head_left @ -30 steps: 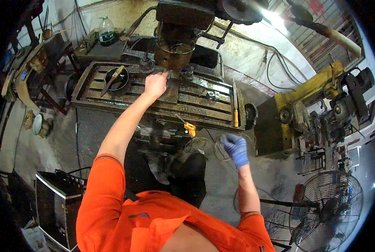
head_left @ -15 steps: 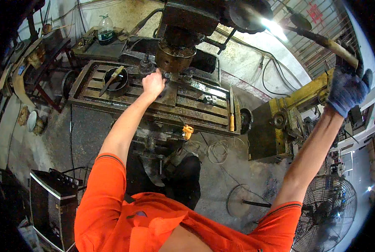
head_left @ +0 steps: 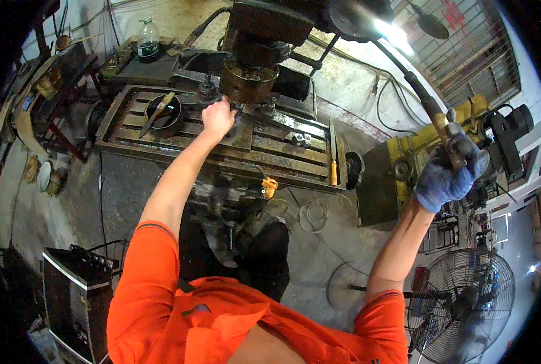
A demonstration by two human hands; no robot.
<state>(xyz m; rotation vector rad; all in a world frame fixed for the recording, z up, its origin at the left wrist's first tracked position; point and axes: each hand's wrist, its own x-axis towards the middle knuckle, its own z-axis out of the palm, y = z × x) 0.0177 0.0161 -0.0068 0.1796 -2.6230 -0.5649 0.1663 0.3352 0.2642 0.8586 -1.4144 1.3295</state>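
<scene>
Grey concrete floor (head_left: 143,194) spreads beneath the slotted machine table (head_left: 282,159). Your gloved right hand (head_left: 452,173) is wrapped around the lower end of the long lever (head_left: 425,97), right of the machine head (head_left: 264,30); its long axis slants from upper left down to your grip, that end pointing lower right. Your bare left hand (head_left: 219,118) reaches just below the round spindle housing (head_left: 247,82); whether it grips something, I cannot tell.

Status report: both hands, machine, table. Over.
Bare left hand at spindle head, grip unclear. Gloved right hand closed on long lever. Black pot on slotted table, wooden-handled tool across it.
</scene>
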